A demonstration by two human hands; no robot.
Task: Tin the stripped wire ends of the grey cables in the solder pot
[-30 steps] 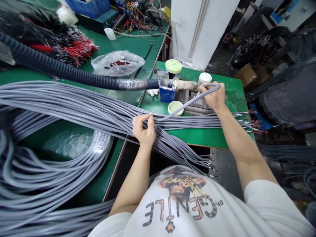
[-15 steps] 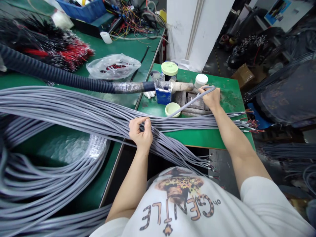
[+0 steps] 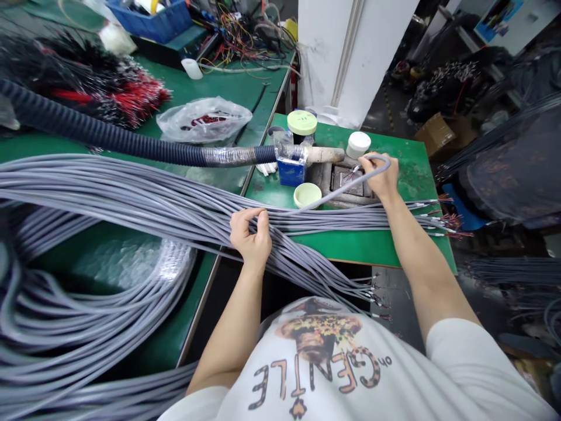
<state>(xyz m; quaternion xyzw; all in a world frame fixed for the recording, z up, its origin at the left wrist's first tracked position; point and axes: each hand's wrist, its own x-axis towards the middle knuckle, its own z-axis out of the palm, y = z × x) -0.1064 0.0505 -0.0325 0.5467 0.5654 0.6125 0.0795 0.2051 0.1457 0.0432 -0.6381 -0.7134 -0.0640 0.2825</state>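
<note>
My right hand (image 3: 382, 175) pinches the end part of one grey cable (image 3: 339, 191), which loops back on itself above the hand. Thin bare-ended wires (image 3: 353, 172) stick out to the left of my fingers, over the square metal pot (image 3: 350, 182); whether they touch its surface is unclear. My left hand (image 3: 250, 234) is closed, thumb and fingers curled around part of the grey cable bundle (image 3: 188, 202). Just above the pot's back edge ends the pale nozzle (image 3: 324, 154) of a black corrugated hose (image 3: 162, 146). Several cables run beneath my right forearm, stripped ends (image 3: 447, 222) spread at the right.
A yellow-lidded jar (image 3: 302, 124), a white-lidded tub (image 3: 358, 143), a blue box (image 3: 291, 171) and a shallow pale-green lid (image 3: 307, 195) surround the pot. Coiled cables (image 3: 109, 316) fill the left bench. Behind lies a plastic bag (image 3: 204, 119). A gap separates the two green tables.
My right hand has shifted slightly right and tilted the cable end, so its wires now show over the pot. My left hand stays in place.
</note>
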